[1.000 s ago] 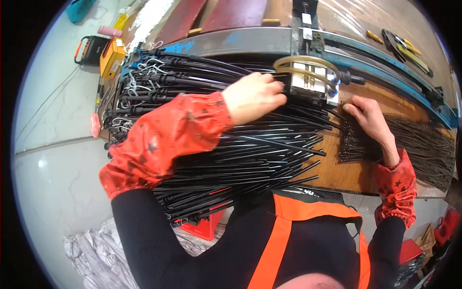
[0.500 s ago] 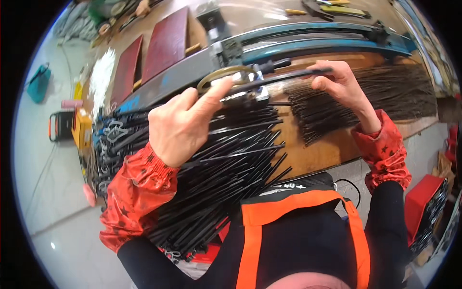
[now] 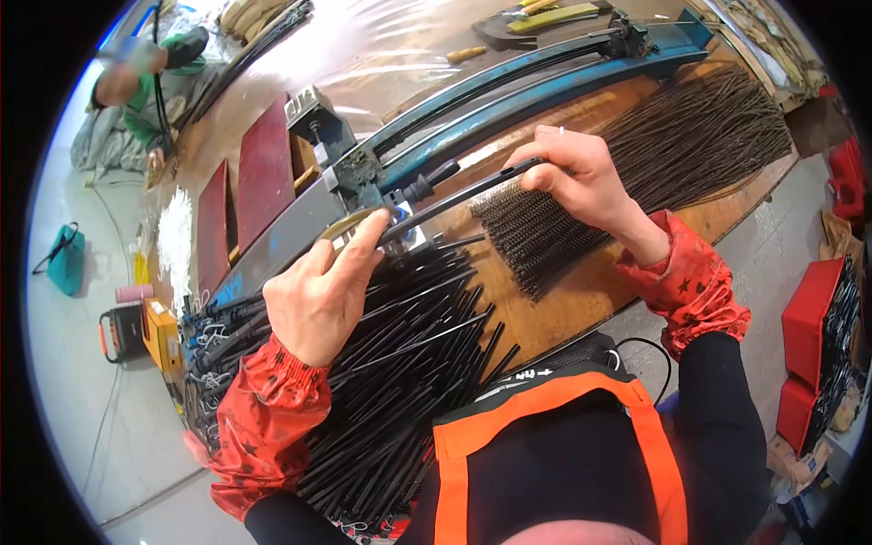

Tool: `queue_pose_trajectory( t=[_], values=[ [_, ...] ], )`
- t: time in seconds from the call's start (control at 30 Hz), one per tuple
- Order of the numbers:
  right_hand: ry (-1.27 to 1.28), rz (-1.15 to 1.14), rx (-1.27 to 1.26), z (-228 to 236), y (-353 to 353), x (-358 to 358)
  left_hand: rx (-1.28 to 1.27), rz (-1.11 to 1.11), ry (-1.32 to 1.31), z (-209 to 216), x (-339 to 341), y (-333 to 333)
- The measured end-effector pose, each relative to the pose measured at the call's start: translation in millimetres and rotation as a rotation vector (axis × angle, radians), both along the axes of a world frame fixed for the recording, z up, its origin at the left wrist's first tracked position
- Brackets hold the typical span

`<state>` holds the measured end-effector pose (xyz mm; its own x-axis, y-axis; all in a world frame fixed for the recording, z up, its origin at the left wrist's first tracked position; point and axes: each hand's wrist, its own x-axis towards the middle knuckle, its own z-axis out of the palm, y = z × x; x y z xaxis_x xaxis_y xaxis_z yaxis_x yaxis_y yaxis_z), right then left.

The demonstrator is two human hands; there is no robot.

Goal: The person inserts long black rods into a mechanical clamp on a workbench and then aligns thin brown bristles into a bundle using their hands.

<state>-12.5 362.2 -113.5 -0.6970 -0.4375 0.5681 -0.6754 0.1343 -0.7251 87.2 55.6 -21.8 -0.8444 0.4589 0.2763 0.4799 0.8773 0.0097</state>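
Observation:
A slim black rod (image 3: 463,200) is held slantwise between my two hands, above the near side of a blue metal bench fixture (image 3: 545,86). My left hand (image 3: 318,295) is closed, its forefinger and thumb around the rod's left end. Just above that forefinger shows a brownish curved strip (image 3: 343,225); I cannot tell whether the hand touches it. My right hand (image 3: 577,177) pinches the rod's right end between thumb and fingers. Close behind the rod are the fixture's black handle (image 3: 431,182) and shiny metal clamp (image 3: 409,238). Under my left hand lies a heap of black rods (image 3: 400,391).
Thin dark twisted strands (image 3: 636,154) lie bundled on the wooden bench (image 3: 554,313). Dark red boards (image 3: 265,154) and white strips (image 3: 174,245) are at left. Red bins (image 3: 813,309) stand at right. Tools (image 3: 518,27) lie at the back. Another person (image 3: 136,109) is at far left.
The view has turned, bringing another person into sight at far left. The black rod now slants more steeply, its right end higher. Both hands keep hold of it.

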Motion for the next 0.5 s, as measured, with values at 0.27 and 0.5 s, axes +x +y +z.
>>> queue_pose_trajectory(
  t=[0.27, 0.5],
  values=[
    [0.61, -0.096, 0.387, 4.1, 15.3, 2.2, 0.007, -0.159, -0.044, -1.8, -11.0, 7.8],
    [0.266, 0.017, 0.259, 0.3, 16.7, -1.1, 0.043, -0.122, -0.226, 19.8, -22.9, 23.2]
  ],
)
